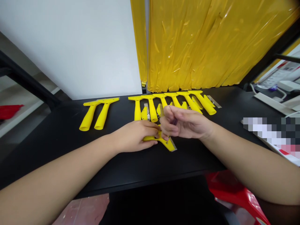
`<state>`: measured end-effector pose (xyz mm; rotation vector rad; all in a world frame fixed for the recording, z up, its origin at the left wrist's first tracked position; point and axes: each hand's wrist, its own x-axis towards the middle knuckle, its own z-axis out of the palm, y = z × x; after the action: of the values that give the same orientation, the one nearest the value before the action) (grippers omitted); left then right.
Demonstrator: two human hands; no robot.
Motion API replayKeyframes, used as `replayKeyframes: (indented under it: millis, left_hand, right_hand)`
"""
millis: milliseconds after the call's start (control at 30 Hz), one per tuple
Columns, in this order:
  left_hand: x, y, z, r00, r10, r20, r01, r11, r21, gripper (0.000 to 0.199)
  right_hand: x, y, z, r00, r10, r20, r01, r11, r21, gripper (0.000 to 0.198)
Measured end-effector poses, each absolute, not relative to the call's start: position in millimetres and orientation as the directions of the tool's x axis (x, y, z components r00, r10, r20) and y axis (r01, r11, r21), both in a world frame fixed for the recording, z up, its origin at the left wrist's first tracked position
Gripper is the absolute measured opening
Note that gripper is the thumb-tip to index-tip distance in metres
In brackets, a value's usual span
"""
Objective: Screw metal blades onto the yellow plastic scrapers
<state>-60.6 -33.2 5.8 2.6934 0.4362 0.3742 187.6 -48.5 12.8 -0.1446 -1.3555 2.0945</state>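
My left hand [137, 136] is wrapped round the handle of a yellow scraper [167, 144], pressing it flat on the black table. The scraper's wide head points right, with a metal blade along its edge and a small screw in its face. Just above that head, my right hand [185, 122] has its fingers curled together. Something small and dark shows between them, mostly hidden, and I cannot make out what it is. Behind my hands stands a row of yellow scraper handles [137, 109], with small yellow plates [144, 113] and metal blades [214, 101] lying among them.
Two more yellow scrapers [102, 115] lie at the left of the black table [131, 168]. A white panel [93, 47] and yellow plastic sheeting [206, 43] rise behind. At the right are a white tray-like edge [269, 104] and a red object [236, 193] below the table.
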Motion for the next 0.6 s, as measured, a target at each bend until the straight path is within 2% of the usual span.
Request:
replayKeyframes:
  millis: [100,200,333,433,600]
  left_hand:
    - [-60.6,-33.5,5.6,0.917,0.342,0.207,0.238,-0.883,0.404,0.021]
    - [-60.5,-33.6,6.5,0.920,0.347,0.183,0.251,-0.879,0.406,0.021]
    - [-61.1,-33.5,8.2,0.924,0.349,0.158,0.270,-0.886,0.377,0.020]
    - [-62.1,-33.6,7.4,0.933,0.322,0.163,0.250,-0.902,0.352,0.020]
    - [-62.3,-36.2,5.4,0.927,0.328,0.184,0.248,-0.901,0.356,0.016]
  right_hand:
    - [186.6,-45.8,11.6,-0.785,0.563,0.261,-0.470,-0.264,-0.842,0.036]
    - [185.7,-42.6,7.6,-0.803,0.510,0.309,-0.465,-0.213,-0.859,0.048]
    - [186.1,-43.9,7.2,-0.847,0.451,0.281,-0.410,-0.220,-0.885,0.047]
    - [188.9,-45.9,14.3,-0.805,0.542,0.241,-0.404,-0.201,-0.893,0.042]
    - [206.4,-41.4,28.9,-0.683,0.677,0.273,-0.410,-0.046,-0.911,0.047]
